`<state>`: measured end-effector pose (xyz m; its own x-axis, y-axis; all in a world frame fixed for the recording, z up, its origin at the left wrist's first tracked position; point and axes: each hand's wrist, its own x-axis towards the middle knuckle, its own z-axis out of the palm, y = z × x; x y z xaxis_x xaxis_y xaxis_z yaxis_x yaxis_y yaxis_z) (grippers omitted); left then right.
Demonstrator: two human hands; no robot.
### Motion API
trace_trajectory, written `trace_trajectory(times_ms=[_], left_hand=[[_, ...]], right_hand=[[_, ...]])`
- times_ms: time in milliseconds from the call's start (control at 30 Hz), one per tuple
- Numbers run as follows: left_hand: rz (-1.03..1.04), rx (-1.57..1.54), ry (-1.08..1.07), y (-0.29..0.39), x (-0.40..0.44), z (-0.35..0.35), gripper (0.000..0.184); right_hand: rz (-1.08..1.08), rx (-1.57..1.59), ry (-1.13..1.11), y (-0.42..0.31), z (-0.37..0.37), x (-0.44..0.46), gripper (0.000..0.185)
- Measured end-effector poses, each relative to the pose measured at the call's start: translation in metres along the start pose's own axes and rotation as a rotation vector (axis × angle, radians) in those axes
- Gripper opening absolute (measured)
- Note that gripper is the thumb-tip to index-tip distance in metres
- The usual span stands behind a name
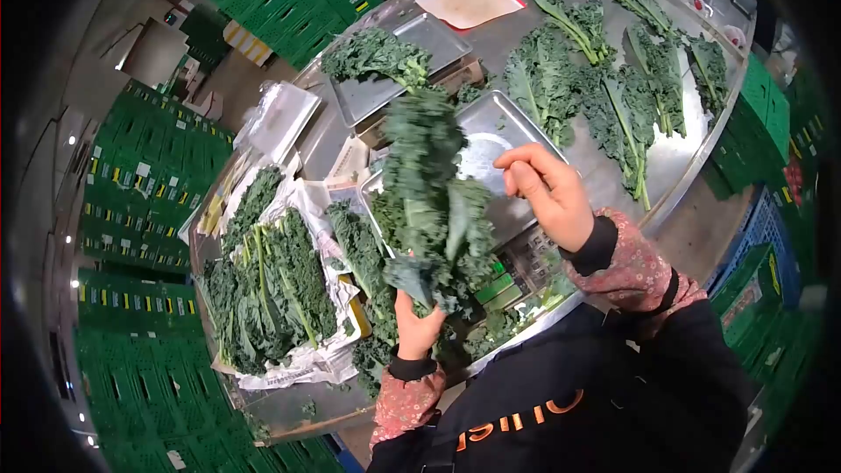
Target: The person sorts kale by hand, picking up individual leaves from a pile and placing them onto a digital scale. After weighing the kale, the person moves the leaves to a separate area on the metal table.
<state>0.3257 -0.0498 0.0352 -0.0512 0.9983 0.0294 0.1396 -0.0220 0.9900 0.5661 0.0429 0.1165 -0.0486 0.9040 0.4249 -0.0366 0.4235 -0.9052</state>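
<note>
My left hand is closed around the lower end of a bunch of curly kale, which stands upright in front of me. Its leaves are dark green and ruffled, slightly blurred. To the right of the bunch, my right hand is raised with bent fingers, thumb and index close together; whether something small is between them I cannot make out. Behind that hand lies a metal tray with a whitish patch in it. More kale leaves lie beside the held bunch on the left.
Kale lies in a pile on paper at left and as spread leaves at right. Another tray bears kale at the back. A scale-like device is partly covered. Green crates stand around the metal table.
</note>
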Motion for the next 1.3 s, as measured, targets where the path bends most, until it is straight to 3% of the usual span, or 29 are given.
trace_trajectory(times_ms=[100,167,200,233,300,367,433,500,633,733,867,967,1000,1067,1300], left_hand=[[-0.099,-0.294,0.091,0.028,0.003,0.01,0.045],[-0.222,-0.478,0.174,0.018,0.013,0.006,0.046],[-0.275,-0.656,0.156,0.043,0.023,0.016,0.046],[-0.196,-0.759,0.111,0.053,0.034,0.024,0.04],[-0.306,-0.874,0.05,0.04,0.055,0.026,0.034],[-0.449,-0.913,-0.048,0.028,0.077,0.035,0.028],[-0.265,-0.71,0.039,0.04,0.082,0.062,0.029],[-0.354,-0.87,0.02,0.018,0.103,0.07,0.039],[-0.328,-0.762,0.025,0.021,0.105,0.079,0.047],[-0.365,-0.645,0.172,0.035,0.096,0.071,0.047],[-0.412,-0.612,0.159,0.042,0.079,0.035,0.032],[-0.302,-0.831,0.135,0.028,0.064,0.01,0.015],[-0.278,-0.828,0.105,0.032,0.058,0.0,0.027],[-0.277,-0.858,0.229,0.042,0.046,-0.011,0.067],[-0.26,-0.849,0.314,0.038,0.017,-0.059,0.058]], right_hand=[[0.13,-0.025,-0.08,0.004,0.001,-0.005,0.021],[0.2,-0.024,-0.085,0.019,0.008,-0.014,0.019],[0.211,-0.066,-0.108,0.018,0.01,-0.017,0.017],[0.22,-0.067,-0.141,0.026,0.011,-0.019,0.017],[0.202,-0.122,-0.13,0.037,0.014,-0.021,0.018],[0.218,-0.162,-0.102,0.051,0.014,-0.022,0.019],[0.111,-0.347,-0.075,0.061,0.008,-0.023,0.021],[0.097,-0.446,-0.085,0.072,0.002,-0.027,0.022],[0.114,-0.502,-0.097,0.083,-0.01,-0.04,0.021],[0.13,-0.457,-0.11,0.089,-0.016,-0.048,0.02],[0.152,-0.388,-0.005,0.091,-0.018,-0.054,0.018],[0.135,-0.351,0.029,0.082,-0.024,-0.055,0.016],[0.174,-0.119,0.101,0.085,-0.021,-0.056,0.016],[0.184,-0.343,0.019,0.068,-0.035,-0.054,0.018],[0.17,-0.413,0.033,0.053,-0.052,-0.064,0.022]])
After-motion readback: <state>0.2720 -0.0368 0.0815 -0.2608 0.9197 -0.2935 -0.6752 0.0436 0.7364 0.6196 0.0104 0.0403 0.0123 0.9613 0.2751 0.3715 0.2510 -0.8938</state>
